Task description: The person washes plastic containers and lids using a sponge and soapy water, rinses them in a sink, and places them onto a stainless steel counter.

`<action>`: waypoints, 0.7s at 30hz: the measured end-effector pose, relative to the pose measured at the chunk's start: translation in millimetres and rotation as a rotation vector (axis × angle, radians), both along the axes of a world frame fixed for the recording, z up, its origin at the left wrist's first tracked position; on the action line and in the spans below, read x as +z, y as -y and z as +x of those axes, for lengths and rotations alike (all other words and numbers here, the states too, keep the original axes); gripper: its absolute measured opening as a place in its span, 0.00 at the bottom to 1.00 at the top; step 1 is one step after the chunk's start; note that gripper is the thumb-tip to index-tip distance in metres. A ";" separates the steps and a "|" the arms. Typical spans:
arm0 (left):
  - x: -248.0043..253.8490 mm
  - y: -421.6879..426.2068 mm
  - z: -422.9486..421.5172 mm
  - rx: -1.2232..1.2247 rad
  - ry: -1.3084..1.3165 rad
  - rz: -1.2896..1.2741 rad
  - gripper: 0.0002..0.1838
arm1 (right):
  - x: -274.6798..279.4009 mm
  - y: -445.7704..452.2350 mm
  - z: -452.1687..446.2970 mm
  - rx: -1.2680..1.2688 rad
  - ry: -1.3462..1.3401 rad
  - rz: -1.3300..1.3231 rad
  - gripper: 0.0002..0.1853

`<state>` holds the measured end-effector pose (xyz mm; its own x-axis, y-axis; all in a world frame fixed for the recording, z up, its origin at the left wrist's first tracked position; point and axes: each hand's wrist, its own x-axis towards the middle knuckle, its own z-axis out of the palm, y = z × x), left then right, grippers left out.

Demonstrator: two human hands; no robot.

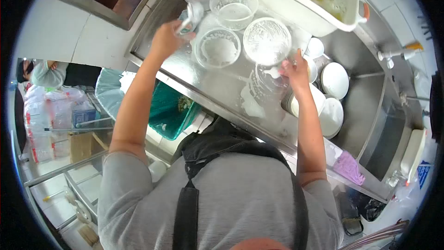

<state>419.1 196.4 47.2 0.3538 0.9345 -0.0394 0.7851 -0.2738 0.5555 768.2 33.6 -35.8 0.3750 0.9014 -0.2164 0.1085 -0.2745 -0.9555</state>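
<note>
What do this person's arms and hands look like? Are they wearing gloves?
No gloves: the left hand and right hand are bare, though the left looks blurry. Short, plain grey sleeves stop around the elbows, so the forearms are uncovered. I see no watch.

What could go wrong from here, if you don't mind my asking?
The suds on the metal counter may make it slippery, so the clear tubs could slide if bumped. The white bowls crowd close to the right hand, so a careless sideways swing might knock one.
</note>
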 end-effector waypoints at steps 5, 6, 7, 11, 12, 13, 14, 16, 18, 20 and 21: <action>-18.4 -93.5 4.5 0.086 0.174 0.080 0.19 | 15.3 -21.7 -87.0 0.285 0.853 0.044 0.42; -47.5 -122.4 6.1 -0.073 0.189 0.215 0.19 | 18.7 -26.5 -102.8 0.278 0.865 0.037 0.42; -51.8 -130.6 11.0 -0.232 0.203 0.349 0.19 | 21.3 -30.1 -117.0 0.282 0.781 0.119 0.41; -46.1 -148.3 3.4 0.040 0.120 0.321 0.18 | 43.9 -31.6 -134.1 0.258 0.778 0.257 0.37; -16.4 -130.9 0.5 0.028 0.137 0.308 0.19 | 44.7 -31.4 -131.0 0.242 0.785 0.246 0.37; 10.1 -110.1 -2.5 -0.003 0.158 0.366 0.16 | 45.8 -28.7 -124.9 0.243 0.473 0.238 0.38; 27.2 -88.5 -5.5 -0.037 0.180 0.424 0.14 | 47.0 -26.0 -122.1 0.236 0.161 0.234 0.39; 37.6 -44.1 -6.6 -0.160 0.266 0.367 0.14 | 70.8 -20.8 -130.4 0.145 -0.286 0.252 0.42; 20.9 9.5 11.9 -0.394 0.231 0.360 0.22 | 81.2 -17.3 -137.2 0.015 -0.803 0.325 0.51; 6.4 53.0 44.1 -0.724 0.229 0.206 0.27 | 70.8 -6.2 -123.6 -0.133 -0.803 0.329 0.51; 7.7 66.2 60.4 -0.865 0.251 0.114 0.31 | 60.0 2.9 -112.2 -0.265 -0.816 0.312 0.51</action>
<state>479.5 130.1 54.9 0.9196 0.3320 0.2103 0.1392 -0.7756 0.6157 656.0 30.7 24.2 0.4156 0.8696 -0.2665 -0.6636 0.0895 -0.7427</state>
